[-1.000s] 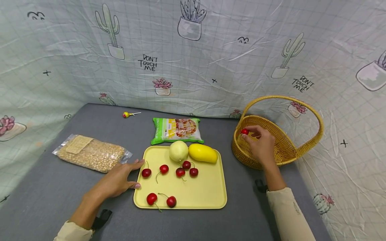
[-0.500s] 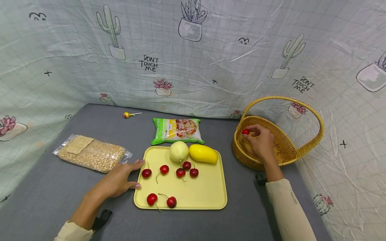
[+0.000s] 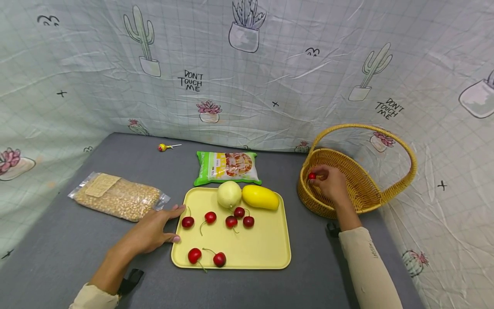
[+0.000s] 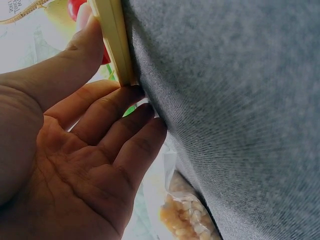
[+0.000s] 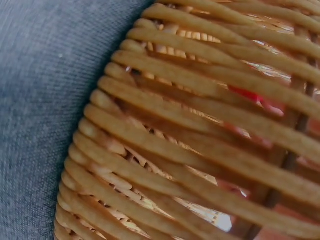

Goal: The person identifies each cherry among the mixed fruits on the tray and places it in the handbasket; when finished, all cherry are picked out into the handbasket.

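Light contact from the left hand point(image 3: 151, 231) is plenty to steady the yellow tray point(image 3: 258, 251), imo; its fingers are spread, tips touching the left rim. Over right, I'd get the cherry point(image 3: 311, 176) low before letting go so it won't bounce. The right hand point(image 3: 332, 184) pinches it inside the basket point(image 3: 359, 171), near the left wall; can't tell if it's touching bottom.
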The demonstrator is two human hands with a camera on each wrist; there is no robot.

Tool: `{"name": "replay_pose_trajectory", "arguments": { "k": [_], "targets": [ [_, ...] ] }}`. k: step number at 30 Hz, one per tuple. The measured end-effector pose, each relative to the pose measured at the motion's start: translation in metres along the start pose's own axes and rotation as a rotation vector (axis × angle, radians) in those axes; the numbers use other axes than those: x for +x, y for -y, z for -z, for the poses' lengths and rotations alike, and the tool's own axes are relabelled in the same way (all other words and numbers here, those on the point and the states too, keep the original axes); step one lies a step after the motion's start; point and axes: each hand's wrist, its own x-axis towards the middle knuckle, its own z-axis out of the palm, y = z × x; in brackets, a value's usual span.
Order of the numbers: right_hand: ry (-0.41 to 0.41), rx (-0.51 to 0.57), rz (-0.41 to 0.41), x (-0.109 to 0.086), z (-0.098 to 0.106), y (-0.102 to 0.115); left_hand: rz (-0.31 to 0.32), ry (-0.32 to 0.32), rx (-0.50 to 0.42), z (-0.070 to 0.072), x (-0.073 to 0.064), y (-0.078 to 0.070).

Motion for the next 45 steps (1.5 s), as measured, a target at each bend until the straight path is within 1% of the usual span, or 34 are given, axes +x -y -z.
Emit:
{"name": "replay_pose_trajectory", "arguments": {
  "k": [6, 13, 16, 19, 21, 26, 30, 34, 40, 45],
  "targets": [
    [0.032, -0.016, 0.011, 0.001, -0.003, -0.003, 0.003, 0.003, -0.004, 0.0, 0.0, 0.0],
    [0.053, -0.014, 0.002, 0.002, -0.003, -0.005, 0.007, 0.009, -0.011, 0.001, 0.001, -0.001],
    [0.042, -0.002, -0.009, 0.0, -0.002, -0.004, 0.009, 0.012, -0.008, 0.001, 0.001, -0.001],
    [-0.005, 0.026, 0.003, -0.002, -0.001, -0.002, 0.014, 0.013, -0.01, 0.001, 0.002, -0.002],
    [-0.064, 0.045, 0.029, -0.003, 0.0, 0.0, 0.018, 0.015, -0.011, 0.0, 0.002, -0.002],
    [-0.245, 0.083, 0.115, -0.007, 0.003, 0.009, 0.024, 0.015, -0.013, 0.0, 0.002, -0.002],
    [-0.341, 0.09, 0.171, -0.013, 0.005, 0.018, 0.019, 0.012, -0.011, 0.001, 0.001, -0.003],
    [-0.378, 0.096, 0.235, -0.021, 0.006, 0.029, 0.012, 0.007, -0.01, 0.002, 0.001, -0.003],
    [-0.372, 0.125, 0.331, -0.04, 0.003, 0.052, 0.004, 0.003, -0.015, 0.002, 0.0, -0.002],
    [-0.358, 0.109, 0.47, -0.055, -0.003, 0.069, 0.002, -0.001, -0.02, 0.001, 0.0, -0.004]
  ]
}}
